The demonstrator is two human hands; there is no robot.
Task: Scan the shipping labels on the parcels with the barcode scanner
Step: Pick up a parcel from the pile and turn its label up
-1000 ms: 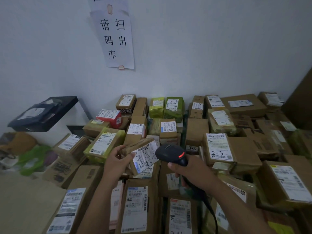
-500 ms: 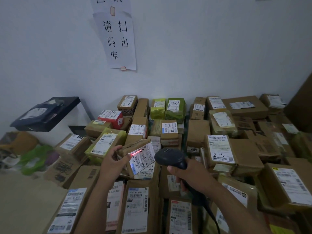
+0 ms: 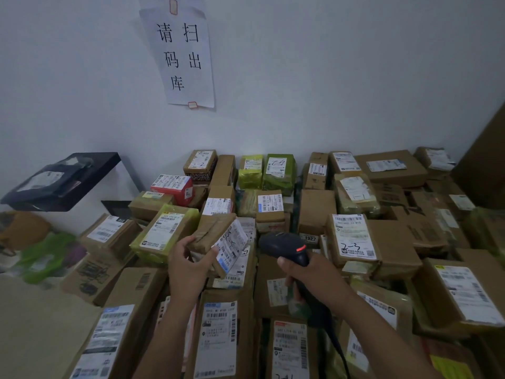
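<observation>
Tilting the small brown parcel (image 3: 210, 232) up off the pile (image 3: 317, 209) turns its shipping label (image 3: 232, 242) toward the barcode scanner (image 3: 282, 242), which sits just beside it at the same height. The parcel is held at centre frame, above the labelled boxes nearest the camera.

The left hand (image 3: 188, 261) grips the parcel by its unlabelled end: thumb on the near edge, fingers curled round the far side. This grip leaves the barcode uncovered.

The right hand (image 3: 308, 272) wraps its fingers round the scanner handle, head aimed left at the label. Whether a finger rests on the trigger cannot be told. A red lamp (image 3: 301, 248) glows on the scanner head; no red line shows on the label. The cable (image 3: 338, 348) trails down toward the camera, clear of the label.

Surrounding parcels lie mostly label-up, likely for reading in place. A paper notice (image 3: 185, 56) hangs on the wall behind; a black shelf (image 3: 90, 165) stands at left.
</observation>
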